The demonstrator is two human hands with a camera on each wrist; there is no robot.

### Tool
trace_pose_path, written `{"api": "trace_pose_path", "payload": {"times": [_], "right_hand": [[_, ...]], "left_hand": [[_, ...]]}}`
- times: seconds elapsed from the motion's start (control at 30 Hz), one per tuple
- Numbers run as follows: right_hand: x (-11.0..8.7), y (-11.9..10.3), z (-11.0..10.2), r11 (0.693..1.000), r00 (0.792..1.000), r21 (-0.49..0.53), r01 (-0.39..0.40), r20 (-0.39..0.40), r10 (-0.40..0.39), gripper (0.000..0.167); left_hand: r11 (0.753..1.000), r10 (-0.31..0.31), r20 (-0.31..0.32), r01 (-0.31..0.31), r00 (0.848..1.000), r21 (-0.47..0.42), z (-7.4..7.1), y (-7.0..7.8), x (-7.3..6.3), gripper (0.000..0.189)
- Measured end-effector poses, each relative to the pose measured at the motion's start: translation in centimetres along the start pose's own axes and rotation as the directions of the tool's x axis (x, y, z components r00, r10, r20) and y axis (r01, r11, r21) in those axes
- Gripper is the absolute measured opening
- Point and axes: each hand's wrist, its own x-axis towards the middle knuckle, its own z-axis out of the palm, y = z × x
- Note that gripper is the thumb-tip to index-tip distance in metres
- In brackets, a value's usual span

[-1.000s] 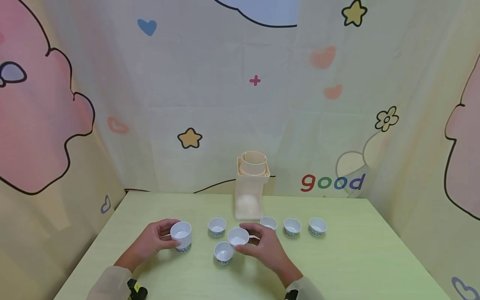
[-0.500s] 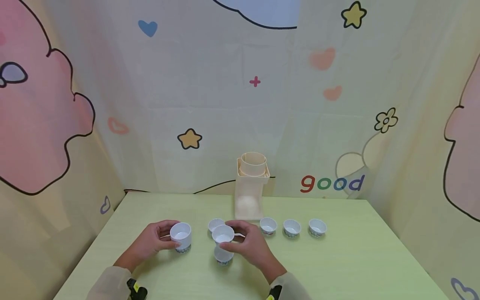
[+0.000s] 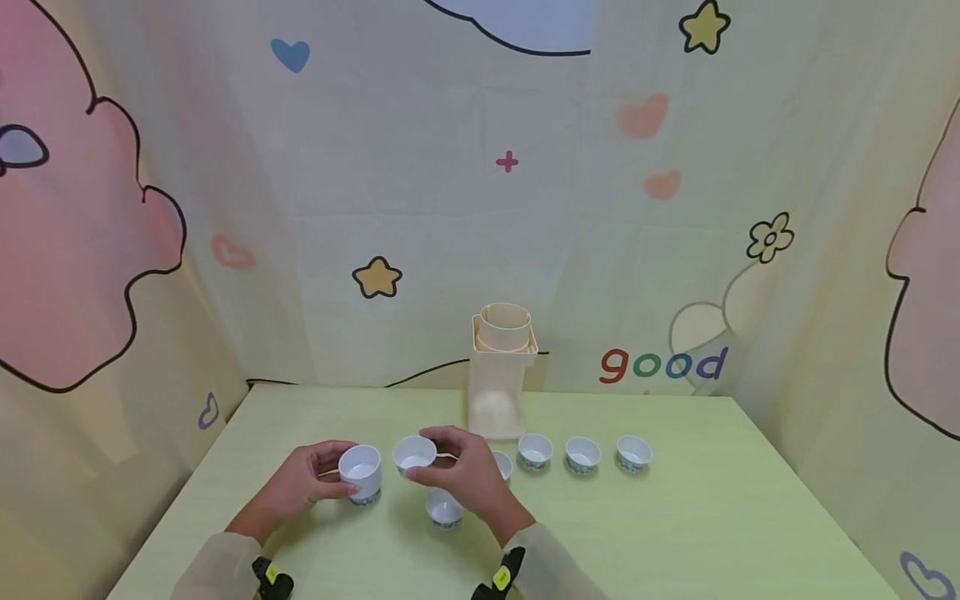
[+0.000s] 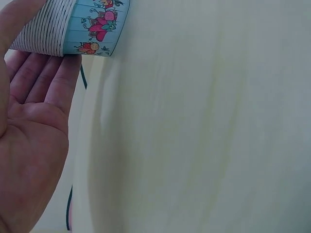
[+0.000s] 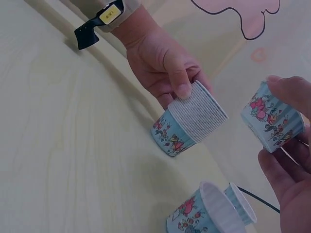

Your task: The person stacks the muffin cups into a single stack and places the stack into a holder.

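Observation:
My left hand (image 3: 307, 479) grips a stack of nested paper cups (image 3: 360, 473) on the left of the table. In the right wrist view the stack (image 5: 197, 114) shows several white rims above a pale blue body with red floral print. My right hand (image 3: 472, 475) pinches a single paper cup (image 3: 414, 452) by its side, raised just right of the stack and apart from it. The same print shows on this cup (image 5: 272, 119) in the right wrist view. One cup (image 3: 444, 508) stands below my right hand; another (image 3: 503, 465) is partly hidden behind it.
To the right stand three more paper cups in a row, the nearest cup (image 3: 535, 451) just beyond my right hand. A cream plastic stand (image 3: 497, 392) with a round tube on top is at the table's (image 3: 712, 517) back edge, before a printed curtain (image 3: 450, 167).
My right hand has carried its cup leftward, over the front standing cup and up beside the stack. The left hand with the stack has stayed in place.

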Motion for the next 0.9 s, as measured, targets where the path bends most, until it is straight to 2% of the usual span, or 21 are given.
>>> {"api": "trace_pose_path", "payload": {"times": [0.33, 0.57, 0.9], "right_hand": [[2.0, 0.1, 2.0, 1.000, 1.000, -0.005, -0.003, 0.001, 0.003, 0.055], [2.7, 0.0, 3.3, 1.000, 1.000, -0.022, 0.016, 0.018, -0.015, 0.049], [3.6, 0.1, 4.4, 0.999, 0.999, -0.047, 0.026, 0.023, -0.025, 0.051]], "left_hand": [[1.000, 0.002, 0.009, -0.002, 1.000, 0.000, -0.1, 0.0, 0.0, 0.071], [1.000, 0.027, 0.017, -0.027, 0.999, -0.004, 0.0, -0.1, -0.1, 0.070], [1.000, 0.015, 0.015, -0.015, 1.000, 0.017, -0.2, 0.0, 0.0, 0.072]]}}
